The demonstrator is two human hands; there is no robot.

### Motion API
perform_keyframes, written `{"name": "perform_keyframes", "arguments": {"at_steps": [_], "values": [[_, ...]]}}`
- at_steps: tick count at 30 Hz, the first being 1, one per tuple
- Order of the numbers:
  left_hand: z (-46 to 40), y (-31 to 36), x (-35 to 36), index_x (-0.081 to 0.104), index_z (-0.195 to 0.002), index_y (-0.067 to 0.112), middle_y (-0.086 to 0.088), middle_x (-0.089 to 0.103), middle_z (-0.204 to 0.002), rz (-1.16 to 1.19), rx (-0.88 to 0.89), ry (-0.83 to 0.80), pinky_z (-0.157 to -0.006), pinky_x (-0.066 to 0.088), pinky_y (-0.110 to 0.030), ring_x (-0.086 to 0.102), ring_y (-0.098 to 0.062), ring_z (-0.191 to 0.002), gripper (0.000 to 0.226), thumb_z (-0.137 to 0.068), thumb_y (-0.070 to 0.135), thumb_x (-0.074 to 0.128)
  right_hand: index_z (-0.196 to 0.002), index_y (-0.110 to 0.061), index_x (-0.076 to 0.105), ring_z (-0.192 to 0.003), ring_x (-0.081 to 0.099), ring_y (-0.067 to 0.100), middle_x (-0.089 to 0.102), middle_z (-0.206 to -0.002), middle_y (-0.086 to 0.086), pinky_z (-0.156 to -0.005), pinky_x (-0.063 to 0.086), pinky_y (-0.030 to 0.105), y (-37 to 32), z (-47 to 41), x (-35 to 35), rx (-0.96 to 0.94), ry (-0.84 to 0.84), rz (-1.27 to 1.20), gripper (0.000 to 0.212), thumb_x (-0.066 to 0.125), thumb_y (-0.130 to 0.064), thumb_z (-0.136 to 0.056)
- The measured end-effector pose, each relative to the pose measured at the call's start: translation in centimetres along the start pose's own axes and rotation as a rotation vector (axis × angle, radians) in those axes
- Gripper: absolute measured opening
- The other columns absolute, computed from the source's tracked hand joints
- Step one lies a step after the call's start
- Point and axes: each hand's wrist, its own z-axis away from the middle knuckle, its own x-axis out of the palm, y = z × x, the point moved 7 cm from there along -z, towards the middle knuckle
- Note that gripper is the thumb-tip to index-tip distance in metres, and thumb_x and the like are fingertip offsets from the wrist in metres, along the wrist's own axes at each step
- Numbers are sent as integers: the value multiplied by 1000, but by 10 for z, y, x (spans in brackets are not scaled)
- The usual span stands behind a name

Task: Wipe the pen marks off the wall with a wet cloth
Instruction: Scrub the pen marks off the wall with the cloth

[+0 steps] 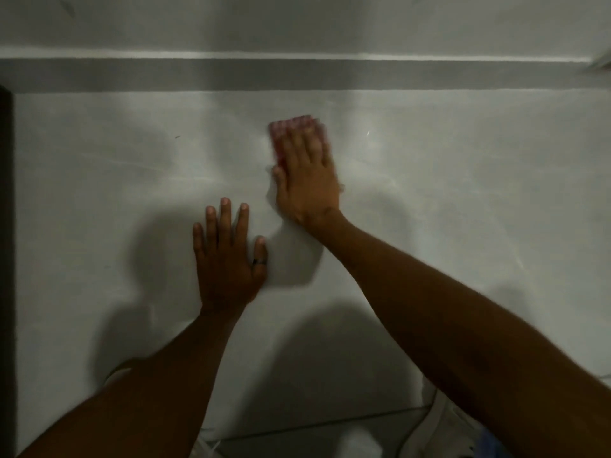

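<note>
A pale grey wall [446, 180] fills the view. My right hand [309, 180] lies flat on it, pressing a red-pink cloth [291, 125] against the surface; the cloth shows above and left of my fingers and looks blurred. My left hand [228, 256] rests flat on the wall lower left, fingers spread, a dark ring on the thumb, holding nothing. A small dark mark [177, 136] sits on the wall to the left of the cloth. Faint streaks cross the wall around both hands.
A darker grey horizontal band [297, 76] runs across the wall above the hands. A dark vertical edge [6, 259] borders the far left. At the bottom, floor tiles [297, 441] and something white [439, 421] show between my arms.
</note>
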Motion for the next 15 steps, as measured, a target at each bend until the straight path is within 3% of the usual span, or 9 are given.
{"name": "perform_keyframes", "arguments": {"at_steps": [3,7,9,13,15], "values": [[0,-3,1,41,-167,15,-19,34,-175,-22,5,-1,-133,22,-61,29,-43,-164,66,-109,46,45,-170,-15,21,-169,12,31,21,-180,11,-139,10,54,-25,25,13,-369,-68,68,67,29,-46,-112],[-1,-1,0,42,-166,15,-19,34,-175,-3,-4,-20,-133,21,-61,29,-43,-163,66,-108,46,46,-169,-15,28,-168,19,34,28,-178,12,-139,15,54,5,12,2,-463,-22,75,65,39,-41,-111],[-2,-2,1,41,-167,16,-18,33,-176,-11,-11,-35,-134,20,-61,28,-43,-164,66,-109,47,44,-169,-15,27,-168,17,37,26,-178,13,-138,15,57,41,-4,-12,-300,61,42,65,40,-38,-110],[0,0,0,41,-167,15,-18,32,-176,2,-3,-50,-134,20,-61,27,-43,-164,66,-109,45,45,-171,-11,19,-169,8,36,18,-180,15,-138,11,56,101,-1,-20,208,93,6,70,31,-45,-111],[0,-4,1,41,-167,15,-18,33,-176,11,-6,-41,-134,19,-61,26,-43,-164,65,-109,44,46,-171,-10,17,-169,8,36,17,-180,18,-138,11,56,83,20,-15,269,123,14,73,31,-47,-109]]}}
